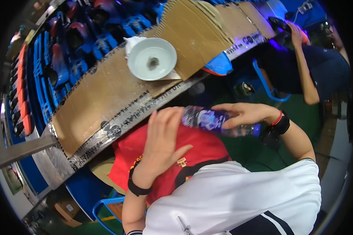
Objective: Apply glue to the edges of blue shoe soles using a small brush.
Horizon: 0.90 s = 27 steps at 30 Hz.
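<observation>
A clear plastic bottle [208,118] with a purple label lies tilted across the space above my lap. My right hand [249,114] grips it near its right end, thumb across the near side. My left hand [162,139] is open at the bottle's other end, fingers stretched out and thumb apart. Whether its fingertips touch the bottle, I cannot tell. Beyond my hands, a white bowl [137,72] rests on the bench, with clear liquid and a dark patch at its bottom. White tissue [131,42] pokes out beside it. Red cloth [133,147] with black trim covers my lap.
Flattened cardboard [94,102] covers the bench, its front edge wrapped in printed tape. Behind it stand rows of blue racks [39,78] holding shoe-like parts. A metal bar [25,150] juts in at left. At right a co-worker in dark clothing [325,70] sits by a blue-framed chair [268,84].
</observation>
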Available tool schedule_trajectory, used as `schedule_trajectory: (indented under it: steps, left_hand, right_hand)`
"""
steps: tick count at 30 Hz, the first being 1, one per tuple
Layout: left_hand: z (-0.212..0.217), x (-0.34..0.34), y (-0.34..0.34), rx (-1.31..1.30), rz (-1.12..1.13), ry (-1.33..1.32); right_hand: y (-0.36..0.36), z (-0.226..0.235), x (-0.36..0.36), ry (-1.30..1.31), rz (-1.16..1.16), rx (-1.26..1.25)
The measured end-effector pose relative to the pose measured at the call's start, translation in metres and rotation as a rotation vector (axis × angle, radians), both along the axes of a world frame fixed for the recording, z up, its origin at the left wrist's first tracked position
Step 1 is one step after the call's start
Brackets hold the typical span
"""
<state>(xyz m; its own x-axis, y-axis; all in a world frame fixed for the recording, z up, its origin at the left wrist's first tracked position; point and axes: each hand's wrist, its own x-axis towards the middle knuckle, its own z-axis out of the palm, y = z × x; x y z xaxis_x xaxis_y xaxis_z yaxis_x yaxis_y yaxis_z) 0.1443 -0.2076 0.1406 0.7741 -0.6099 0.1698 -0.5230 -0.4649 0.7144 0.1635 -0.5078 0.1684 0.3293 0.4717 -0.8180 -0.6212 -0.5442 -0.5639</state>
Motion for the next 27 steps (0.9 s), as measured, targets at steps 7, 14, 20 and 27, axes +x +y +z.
schedule_trajectory:
  steps: [7, 14, 20, 27]
  left_hand:
    - [-0.047, -0.022, 0.032, 0.004, 0.244, 0.302]
    - [-0.05, -0.026, 0.042, 0.045, 0.352, 0.375]
    - [-0.05, -0.017, 0.03, 0.101, 0.301, 0.33]
    - [-0.053, -0.012, 0.019, 0.134, 0.283, 0.324]
  right_hand:
    - [-0.085, -0.118, -0.061, 0.02, 0.187, -0.437]
    - [-0.073, -0.193, -0.119, 0.436, 0.215, -0.164]
    - [-0.059, -0.225, -0.145, 0.374, -0.075, -0.237]
    - [-0.025, -0.263, -0.15, 0.321, -0.057, -0.402]
